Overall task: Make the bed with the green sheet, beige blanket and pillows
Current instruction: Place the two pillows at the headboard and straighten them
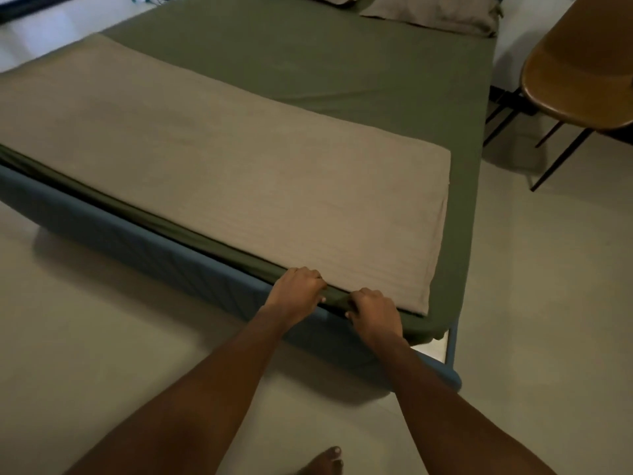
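Both hands are working the foot edge of the bed (137,241) right now: the left hand (297,293) and the right hand (374,313) are sitting close together, fingers (313,275) clenched over the rim, grasping a fold of the green sheet (308,73) that is bunching up between them. The beige blanket (219,166) is lying folded in a flat band across the foot of the mattress, its near hem touching the knuckles of both hands. The pillows (435,12) are resting at the far head end, well apart from the hands. A brown chair (579,60) is standing beside the bed on the right, and a bare foot (325,462) is showing on the pale floor (102,337)
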